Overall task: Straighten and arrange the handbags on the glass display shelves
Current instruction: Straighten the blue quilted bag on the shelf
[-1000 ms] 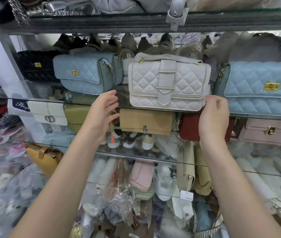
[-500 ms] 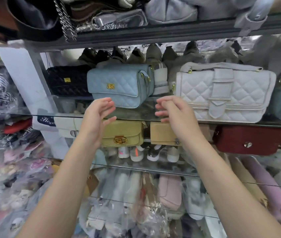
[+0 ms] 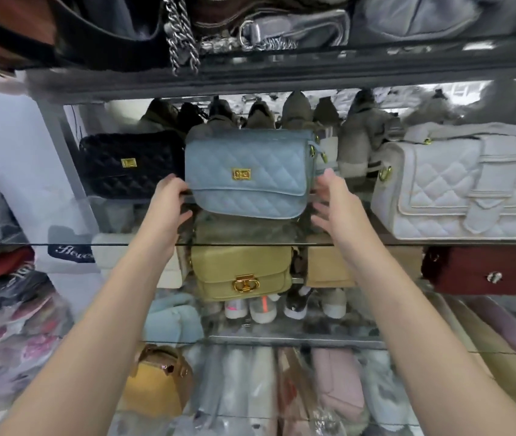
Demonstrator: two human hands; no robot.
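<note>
A light blue quilted handbag (image 3: pixel 247 174) with a gold clasp stands on the middle glass shelf (image 3: pixel 360 244), tilted slightly. My left hand (image 3: pixel 170 204) holds its lower left end, fingers curved round the edge. My right hand (image 3: pixel 332 204) is at the bag's right end with fingers spread, touching or just beside it; motion blur hides which. A black quilted bag (image 3: pixel 127 165) sits to the left and a white quilted bag (image 3: pixel 461 187) to the right on the same shelf.
Below the shelf sit an olive bag (image 3: pixel 241 272), a tan bag (image 3: pixel 329 265), a dark red bag (image 3: pixel 483 270) and a cream bag (image 3: pixel 108 256). Shoes stand behind the bags. The top shelf holds dark bags and a hanging chain (image 3: pixel 181 36). Wrapped goods fill the lower shelves.
My view has shifted left from the white bag to the blue bag. Both hands have risen and closed in on the blue bag's two ends, and it now faces me more squarely.
</note>
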